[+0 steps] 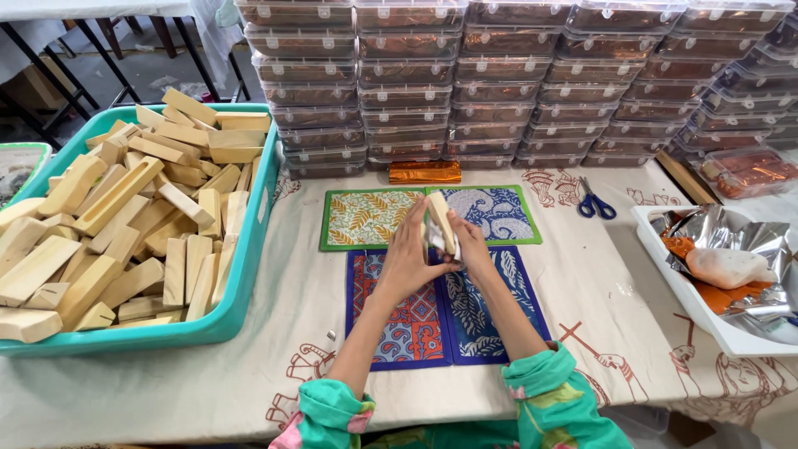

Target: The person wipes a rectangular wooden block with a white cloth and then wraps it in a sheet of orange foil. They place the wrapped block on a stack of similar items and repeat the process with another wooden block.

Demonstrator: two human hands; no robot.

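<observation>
Table with a printed cloth (274,324) | wooden block (441,220) up off the table, above the patterned mats (465,320) | left hand (407,259) and right hand (470,246) both grip it | teal tub (249,249) of wooden blocks at left | scissors (595,204) at right | stacked clear boxes (515,83) behind

Bare hands and bare forearms, no rings, watch or bangles to be seen. Loose sleeves (332,416) gathered in folds at the elbows, bright green cloth printed with pink, yellow and orange floral patches on both arms alike.
</observation>
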